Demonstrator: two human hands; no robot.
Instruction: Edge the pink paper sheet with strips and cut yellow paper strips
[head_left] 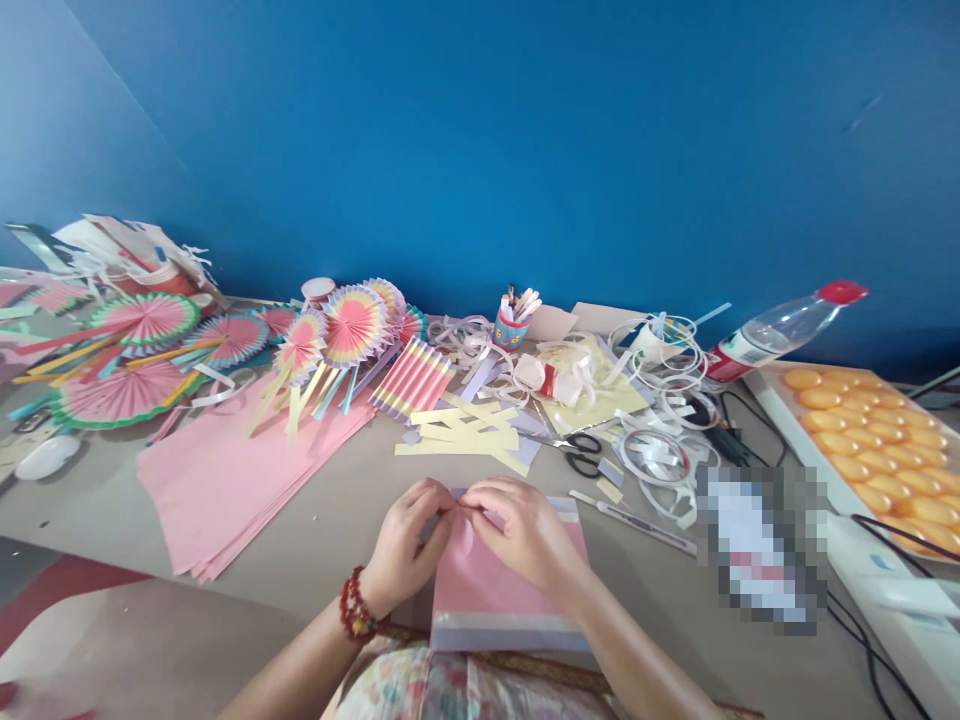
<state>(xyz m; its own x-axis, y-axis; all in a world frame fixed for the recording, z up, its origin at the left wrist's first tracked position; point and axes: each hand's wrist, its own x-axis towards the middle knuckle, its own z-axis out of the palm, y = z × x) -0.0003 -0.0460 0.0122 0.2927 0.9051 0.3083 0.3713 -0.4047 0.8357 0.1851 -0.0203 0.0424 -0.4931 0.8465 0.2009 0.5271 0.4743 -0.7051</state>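
A pink sheet of paper [491, 592] lies in front of me at the table's near edge, with pale yellow and lavender bands along its near and far edges. At its far left corner my left hand [409, 540] pinches the paper between thumb and fingers. My right hand [529, 535] pinches right beside it, and the two sets of fingertips nearly meet. The fingers hide most of that corner. A white craft knife [646, 528] lies to the right of the sheet. Black-handled scissors [581, 455] rest beyond my right hand.
Pale yellow paper strips [465, 440] and a pleated striped paper [412, 380] lie ahead. Pink sheets [247, 470] and round paper fans [352, 325] fill the left. Rolls of white tape [656, 455], a plastic bottle [784, 335] and black cables [862, 640] are on the right.
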